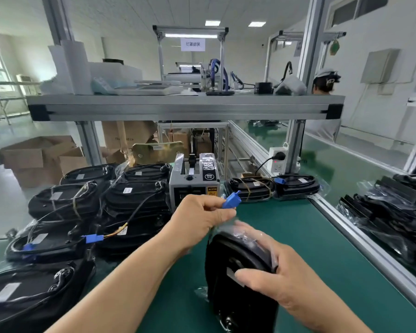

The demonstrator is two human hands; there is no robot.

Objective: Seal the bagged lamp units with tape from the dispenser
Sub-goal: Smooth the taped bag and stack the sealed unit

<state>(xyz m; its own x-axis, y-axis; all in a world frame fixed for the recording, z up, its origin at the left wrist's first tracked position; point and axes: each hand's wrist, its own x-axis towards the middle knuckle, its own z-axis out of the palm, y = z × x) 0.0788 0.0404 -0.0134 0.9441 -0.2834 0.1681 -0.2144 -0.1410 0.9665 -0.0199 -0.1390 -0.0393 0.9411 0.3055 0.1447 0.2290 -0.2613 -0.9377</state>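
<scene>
A black, rounded lamp unit in a clear plastic bag [235, 267] is being stood on its edge on the green bench mat [310, 236] by the right hand [283, 280]. Its fingers are being curled over the upper rim and the thumb pressed to the near face, probably so that the loose bag mouth is being presented upward. A small blue plastic connector [229, 201] is being pinched between the thumb and fingertips of the left hand [202, 219], seemingly to be guided clear of the mouth before closing. No tape is being held. The grey box-shaped tape dispenser [193, 181] is sitting just behind the hands, within reach. Other bagged black units [130, 200] are being piled at the left, apparently for sorting.
</scene>
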